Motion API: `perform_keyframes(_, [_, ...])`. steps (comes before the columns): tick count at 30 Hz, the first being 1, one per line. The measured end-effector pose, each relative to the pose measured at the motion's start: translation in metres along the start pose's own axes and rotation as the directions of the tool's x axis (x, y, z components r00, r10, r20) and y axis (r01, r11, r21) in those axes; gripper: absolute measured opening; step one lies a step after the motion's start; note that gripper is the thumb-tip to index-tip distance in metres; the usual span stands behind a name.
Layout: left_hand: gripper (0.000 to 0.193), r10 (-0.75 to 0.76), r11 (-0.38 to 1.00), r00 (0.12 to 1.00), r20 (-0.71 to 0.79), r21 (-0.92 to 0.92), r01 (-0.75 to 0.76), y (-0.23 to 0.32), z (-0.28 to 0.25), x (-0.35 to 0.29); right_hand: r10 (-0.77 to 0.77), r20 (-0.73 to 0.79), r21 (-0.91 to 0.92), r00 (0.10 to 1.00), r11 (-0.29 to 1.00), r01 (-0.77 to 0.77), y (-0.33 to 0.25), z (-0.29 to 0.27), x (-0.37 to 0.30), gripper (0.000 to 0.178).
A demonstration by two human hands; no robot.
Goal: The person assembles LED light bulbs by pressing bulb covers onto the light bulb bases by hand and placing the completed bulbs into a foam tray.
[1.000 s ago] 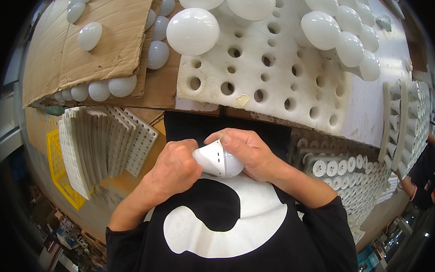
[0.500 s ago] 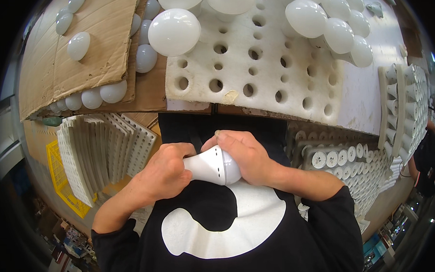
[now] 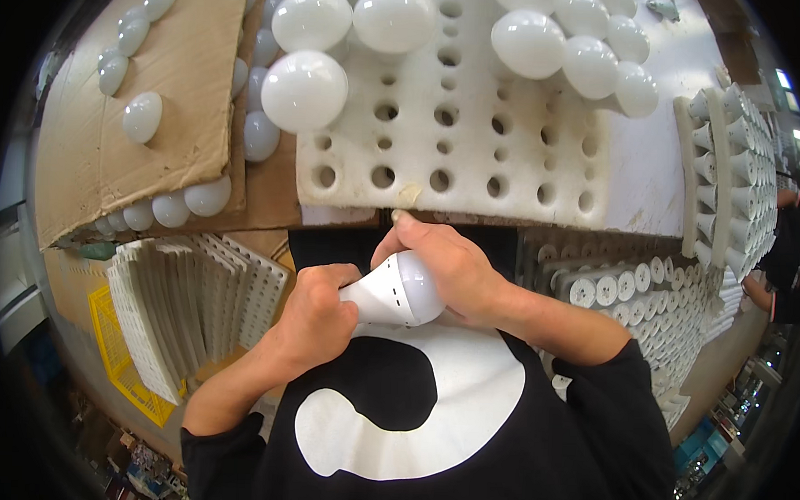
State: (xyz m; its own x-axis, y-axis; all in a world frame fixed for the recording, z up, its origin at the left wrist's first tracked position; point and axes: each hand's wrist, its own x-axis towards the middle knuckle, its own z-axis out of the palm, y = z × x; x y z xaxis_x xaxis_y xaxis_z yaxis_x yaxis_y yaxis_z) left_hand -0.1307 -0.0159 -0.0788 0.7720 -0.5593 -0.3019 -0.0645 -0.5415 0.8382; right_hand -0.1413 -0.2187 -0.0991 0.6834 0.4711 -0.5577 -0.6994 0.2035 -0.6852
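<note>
A white light bulb lies sideways between my two hands, close against my chest. My left hand is wrapped round its narrow base end, which the fingers hide. Across the rounded, glossy dome cups my right hand, its thumb stretched toward the table edge. A row of small dark slots runs round the bulb's body near the dome. Just beyond my hands, a white foam tray with rows of round holes lies on the table. Several finished-looking bulbs stand in its far left part.
More white bulbs cluster at the tray's far right. Cardboard on the left carries several white domes, with others beneath it. Foam sheets stand by a yellow crate. Trays of white bulb housings are stacked right; another person's arm shows there.
The bulb has turned slightly in my hands, and my right hand has shifted up its dome. The table and its bulbs sit a little lower and further left in view.
</note>
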Motion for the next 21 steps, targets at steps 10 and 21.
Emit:
perform_keyframes(10, [0.030,-0.208,0.876,0.965,-0.158,-0.469,0.112,0.000,0.026,0.022,-0.574,0.050,-0.304,0.817,0.770,0.560,0.012,-0.010,-0.022,0.080])
perform_keyframes(21, [0.044,0.108,0.976,0.944,-0.312,-0.149,-0.161,-0.031,0.041,0.012,-0.888,0.099,-0.879,0.449,0.134,0.457,-0.087,-0.014,0.009,0.074])
